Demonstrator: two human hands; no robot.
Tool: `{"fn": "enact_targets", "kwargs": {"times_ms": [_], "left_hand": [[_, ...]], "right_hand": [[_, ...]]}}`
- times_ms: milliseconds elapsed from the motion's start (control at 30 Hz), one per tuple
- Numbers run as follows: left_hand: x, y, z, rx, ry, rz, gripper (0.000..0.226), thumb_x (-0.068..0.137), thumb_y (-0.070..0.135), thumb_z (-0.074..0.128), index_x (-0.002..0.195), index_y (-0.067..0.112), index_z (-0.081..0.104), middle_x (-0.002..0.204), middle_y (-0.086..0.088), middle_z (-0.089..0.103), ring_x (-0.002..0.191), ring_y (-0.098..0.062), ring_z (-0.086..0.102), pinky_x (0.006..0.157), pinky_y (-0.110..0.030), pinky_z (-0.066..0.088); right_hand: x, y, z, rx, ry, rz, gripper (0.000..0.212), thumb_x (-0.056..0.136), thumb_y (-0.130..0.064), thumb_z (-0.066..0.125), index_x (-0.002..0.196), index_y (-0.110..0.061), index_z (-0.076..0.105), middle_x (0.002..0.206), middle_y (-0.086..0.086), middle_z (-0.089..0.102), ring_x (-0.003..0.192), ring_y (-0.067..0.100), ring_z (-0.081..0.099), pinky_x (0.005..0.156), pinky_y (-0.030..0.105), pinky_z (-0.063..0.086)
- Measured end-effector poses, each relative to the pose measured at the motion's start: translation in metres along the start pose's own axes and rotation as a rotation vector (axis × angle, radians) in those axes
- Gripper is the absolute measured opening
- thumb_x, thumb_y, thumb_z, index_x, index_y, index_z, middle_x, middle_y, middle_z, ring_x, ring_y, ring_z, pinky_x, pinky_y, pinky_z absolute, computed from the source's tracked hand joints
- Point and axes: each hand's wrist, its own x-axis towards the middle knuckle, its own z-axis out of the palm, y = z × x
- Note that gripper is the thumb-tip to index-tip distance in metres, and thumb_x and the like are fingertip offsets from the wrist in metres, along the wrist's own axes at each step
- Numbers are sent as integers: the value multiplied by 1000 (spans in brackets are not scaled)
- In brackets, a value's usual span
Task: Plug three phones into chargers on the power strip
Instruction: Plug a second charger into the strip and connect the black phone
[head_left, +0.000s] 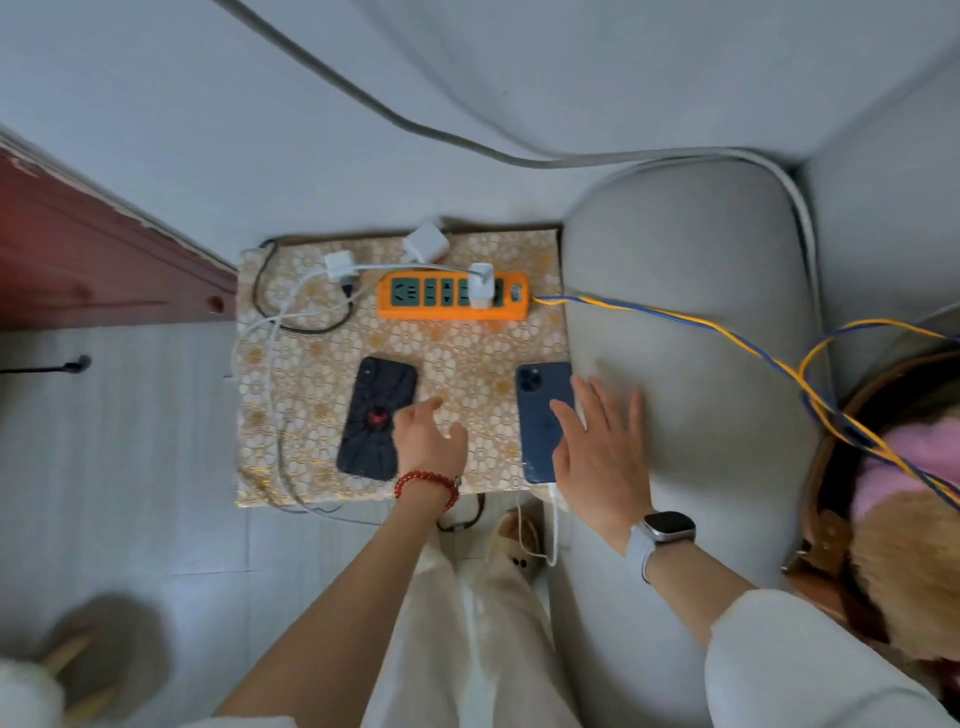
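Note:
An orange power strip (453, 297) lies at the back of a small table with a patterned cloth (467, 358). One white charger (481, 286) is plugged into it. Two more white chargers (338, 266) (426, 243) lie loose behind and left of the strip, with white and black cables trailing off the left edge. A black phone with a red mark (374, 415) lies face down at left. A blue phone (540, 415) lies face down at right, a white cable at its near end. My left hand (428, 434) hovers open beside the black phone. My right hand (602, 452) is spread open over the blue phone's right edge.
A grey sofa arm (691, 332) presses against the table's right side. The strip's blue-and-yellow twisted cord (701, 322) runs over it to the right. A dark red wooden panel (93, 260) stands at left. My legs in light trousers (478, 613) are below the table.

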Motion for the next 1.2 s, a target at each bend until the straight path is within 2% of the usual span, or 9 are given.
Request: {"fn": "enact_targets", "kwargs": {"times_ms": [200,300,367,500,667,767,867,1000,1200], "left_hand": [[35,-51,-98,16,519,57,50,76,6,60,123,1,44,128,-25,41,118,-40,37,96,-54,37],[70,-70,-125,151,306,16,79,84,29,58,145,14,10,152,-13,18,138,-35,16,107,-58,20],[92,-74,-133,225,163,82,76,89,38,49,146,19,2,148,-7,32,137,-30,23,110,-57,17],[92,-63,-139,67,41,413,35,95,21,41,129,17,49,91,-9,67,64,-16,54,64,-34,53],[23,-80,-122,33,-167,697,25,90,14,50,109,14,66,81,-9,73,56,-13,59,50,-22,51],[3,-93,-106,61,-320,581,26,92,23,50,115,22,63,90,-5,74,69,-14,66,68,-29,57],[-5,-84,-82,272,-422,602,30,94,32,43,120,30,58,105,-1,68,93,-21,63,79,-32,51],[4,-57,-61,443,-504,547,37,93,28,42,129,20,47,133,-3,51,117,-21,50,93,-38,47],[85,-28,-91,456,0,466,50,90,23,44,137,18,29,147,-9,30,134,-29,26,107,-50,30]], "right_hand": [[14,-90,12,358,-41,-93,40,89,-8,44,128,-8,49,137,14,48,131,29,40,114,45,27],[27,-124,10,433,43,-106,40,86,-1,47,125,-5,51,131,16,53,125,31,47,109,45,36],[40,-137,4,485,131,-101,39,86,-1,44,125,-3,50,129,17,53,124,32,48,105,48,40],[79,-151,-23,512,270,-96,44,90,-16,27,129,-7,44,137,13,46,131,27,38,113,47,28],[92,-147,-41,233,0,-401,34,92,-21,35,107,-11,63,115,9,67,111,26,59,107,52,33],[71,-138,-50,911,-385,27,21,94,-13,43,96,-9,64,87,3,75,78,29,68,80,44,54],[43,-118,-42,1254,-394,350,20,97,-19,39,100,-13,58,62,1,72,68,14,70,71,23,57],[24,-81,-15,774,-232,563,30,99,-21,27,118,-11,48,68,4,58,69,25,62,70,43,51],[52,-56,-4,152,-18,588,42,91,-8,44,131,-2,37,121,26,49,109,43,47,86,47,43]]}}
